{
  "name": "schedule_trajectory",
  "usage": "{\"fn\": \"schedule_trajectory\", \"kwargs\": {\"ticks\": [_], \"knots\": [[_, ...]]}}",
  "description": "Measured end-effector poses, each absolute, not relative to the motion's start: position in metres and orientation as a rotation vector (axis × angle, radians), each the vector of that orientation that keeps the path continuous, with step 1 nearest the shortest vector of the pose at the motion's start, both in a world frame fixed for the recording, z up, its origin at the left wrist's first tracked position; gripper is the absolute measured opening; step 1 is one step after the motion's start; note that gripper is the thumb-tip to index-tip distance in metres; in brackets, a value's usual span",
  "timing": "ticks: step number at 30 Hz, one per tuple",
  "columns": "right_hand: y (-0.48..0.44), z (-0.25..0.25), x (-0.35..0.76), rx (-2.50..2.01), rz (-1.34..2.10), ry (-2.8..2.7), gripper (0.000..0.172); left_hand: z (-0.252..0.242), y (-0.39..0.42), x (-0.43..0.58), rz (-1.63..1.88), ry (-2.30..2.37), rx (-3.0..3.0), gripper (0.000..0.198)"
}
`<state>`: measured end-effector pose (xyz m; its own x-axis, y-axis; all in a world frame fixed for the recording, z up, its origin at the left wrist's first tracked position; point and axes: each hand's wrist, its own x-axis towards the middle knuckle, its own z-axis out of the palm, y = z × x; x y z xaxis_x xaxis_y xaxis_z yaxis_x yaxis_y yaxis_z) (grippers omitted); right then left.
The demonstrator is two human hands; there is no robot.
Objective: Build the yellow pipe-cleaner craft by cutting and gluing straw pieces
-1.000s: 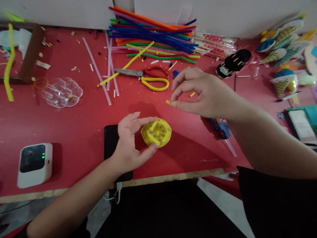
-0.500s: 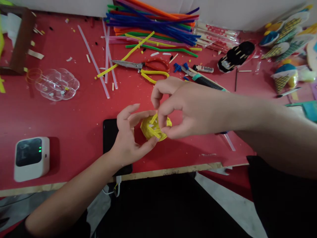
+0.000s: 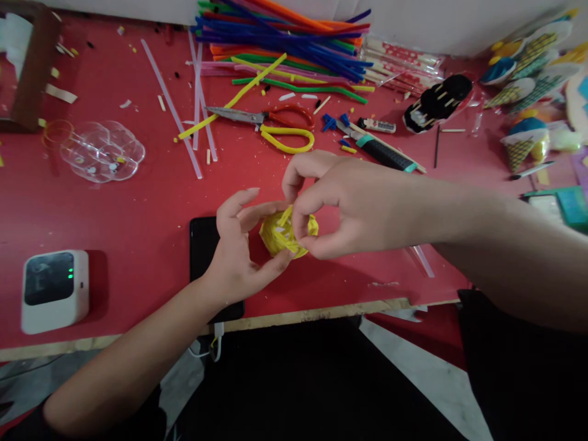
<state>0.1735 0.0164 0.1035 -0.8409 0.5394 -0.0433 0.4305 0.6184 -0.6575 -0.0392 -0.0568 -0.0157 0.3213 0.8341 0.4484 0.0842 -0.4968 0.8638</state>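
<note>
Two bare hands meet at the middle of the frame over a small yellow ball woven from straw strips (image 3: 280, 236), which sits just above the red tabletop (image 3: 138, 220), near its front edge.

At far left, lower down, stands a white box-shaped device with a dark screen and green lights (image 3: 52, 288). Above it lies a clear plastic flower-shaped tray (image 3: 103, 150). Further right, a flat black phone (image 3: 204, 239) lies partly under the left wrist.

The left hand (image 3: 239, 245) cups the ball from its left side, thumb beneath and fingers curled over the top, gripping it loosely. The right hand (image 3: 340, 202) comes in from the right with thumb and forefinger pinched together at the ball's upper right; they probably hold a short straw piece, though the fingers cover it.

Above the hands lie red-handled scissors (image 3: 261, 116) beside a bent yellow straw loop (image 3: 289, 139), and a heap of long coloured straws (image 3: 285, 49) fills the upper centre. Right of that rests a teal-and-black utility knife (image 3: 381, 153).

One risk, as I judge it: the light ball could be crushed or twist out of the loose grip if the pinching fingers push hard, springing the woven strips apart.

The ball's right half is hidden by the right hand, and craft pieces at the upper right are cut off by the frame.
</note>
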Motion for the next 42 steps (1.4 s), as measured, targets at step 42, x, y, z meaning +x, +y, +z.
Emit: {"fn": "schedule_trajectory", "kwargs": {"ticks": [42], "knots": [[-0.012, 0.103, 0.202, -1.047, 0.692, -2.275, 0.009, -0.013, -0.061, -0.045, 1.163, 1.052, 2.015, 0.065]]}}
